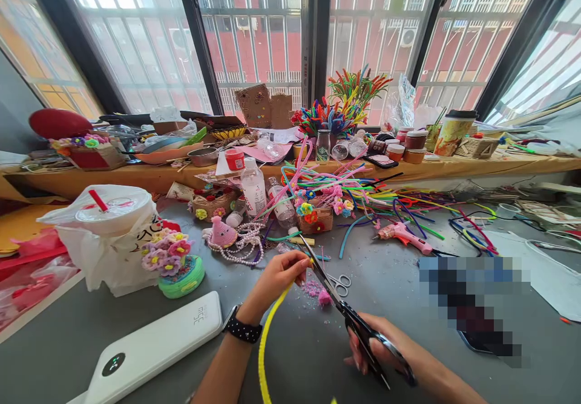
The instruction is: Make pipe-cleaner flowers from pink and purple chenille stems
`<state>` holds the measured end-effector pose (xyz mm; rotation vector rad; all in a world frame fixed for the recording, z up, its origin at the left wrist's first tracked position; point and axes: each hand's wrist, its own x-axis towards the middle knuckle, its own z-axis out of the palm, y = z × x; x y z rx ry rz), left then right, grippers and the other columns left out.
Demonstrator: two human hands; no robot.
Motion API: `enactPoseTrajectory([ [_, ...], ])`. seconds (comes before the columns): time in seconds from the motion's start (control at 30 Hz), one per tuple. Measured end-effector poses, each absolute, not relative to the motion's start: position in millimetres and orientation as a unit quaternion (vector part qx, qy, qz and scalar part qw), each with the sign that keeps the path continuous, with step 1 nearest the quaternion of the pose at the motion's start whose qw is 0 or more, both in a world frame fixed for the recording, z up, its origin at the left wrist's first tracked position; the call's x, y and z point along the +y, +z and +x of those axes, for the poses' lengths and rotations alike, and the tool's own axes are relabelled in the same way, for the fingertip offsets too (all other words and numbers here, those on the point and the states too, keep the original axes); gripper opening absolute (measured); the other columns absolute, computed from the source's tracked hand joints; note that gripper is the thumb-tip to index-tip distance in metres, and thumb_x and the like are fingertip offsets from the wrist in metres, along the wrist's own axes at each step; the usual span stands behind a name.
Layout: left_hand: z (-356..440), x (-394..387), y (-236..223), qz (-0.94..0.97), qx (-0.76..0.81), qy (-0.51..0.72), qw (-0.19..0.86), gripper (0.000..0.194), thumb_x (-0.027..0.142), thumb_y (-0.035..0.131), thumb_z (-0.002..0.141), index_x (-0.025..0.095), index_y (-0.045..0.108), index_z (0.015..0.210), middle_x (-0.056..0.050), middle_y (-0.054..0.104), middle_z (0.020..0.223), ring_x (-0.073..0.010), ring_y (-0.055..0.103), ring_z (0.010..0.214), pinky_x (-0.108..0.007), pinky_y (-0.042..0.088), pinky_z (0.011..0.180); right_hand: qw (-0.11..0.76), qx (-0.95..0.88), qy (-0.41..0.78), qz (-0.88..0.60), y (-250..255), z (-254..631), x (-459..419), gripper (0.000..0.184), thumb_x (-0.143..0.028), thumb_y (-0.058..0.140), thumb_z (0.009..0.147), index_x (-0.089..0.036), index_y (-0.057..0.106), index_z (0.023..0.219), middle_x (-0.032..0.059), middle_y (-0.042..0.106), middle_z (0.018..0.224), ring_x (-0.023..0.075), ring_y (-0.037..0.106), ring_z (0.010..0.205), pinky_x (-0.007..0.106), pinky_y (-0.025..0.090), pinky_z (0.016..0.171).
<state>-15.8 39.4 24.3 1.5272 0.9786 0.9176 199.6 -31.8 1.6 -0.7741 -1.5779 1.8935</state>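
Note:
My left hand (284, 274), wearing a dark dotted watch strap, pinches one end of a yellow pipe cleaner (264, 355). The rest of the strip curves down toward the lower edge of the view. In my right hand (367, 337) is a large pair of black-handled scissors (331, 289), with my fingers around the handles. The blades point up and left and lie right beside the pinched yellow end; whether they touch it I cannot tell. Just beyond them on the table are a small pair of silver scissors (340, 285) and a pink fuzzy tuft (324, 297) among pink scraps.
A white power bank (158, 349) lies left of my arm, near a green pot of crocheted flowers (181, 274) and a bagged cup (113, 216). Loose pipe cleaners (363, 189), bottles (253, 186) and a pink glue gun (403, 237) sit farther back. A blurred dark object (476, 307) is at right.

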Motion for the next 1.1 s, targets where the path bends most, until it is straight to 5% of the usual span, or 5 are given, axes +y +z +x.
enactPoseTrajectory([
  [0.43,-16.4,36.6,27.0,0.589,0.373,0.396,0.598,0.023,0.034,0.053,0.072,0.013,0.051,0.064,0.004,0.048,0.053,-0.0065,0.043,0.047,-0.019,0.034,0.049,0.288,-0.569,0.728,-0.251,-28.5,204.9,-31.5,0.055,-0.065,0.055,0.055,-0.015,0.046,0.074,-0.0007,0.046,0.066,0.0093,0.044,0.056,0.039,0.042,0.076],
  [1.1,-15.4,37.4,24.5,0.557,0.381,0.394,0.624,0.027,0.038,0.056,0.069,0.013,0.052,0.062,0.004,0.049,0.052,-0.0057,0.043,0.045,-0.019,0.034,0.046,0.269,-0.616,0.670,-0.315,-1.5,207.1,-40.0,0.051,-0.063,0.051,0.060,-0.015,0.044,0.072,-0.0015,0.039,0.068,0.0099,0.037,0.060,0.036,0.043,0.074],
])
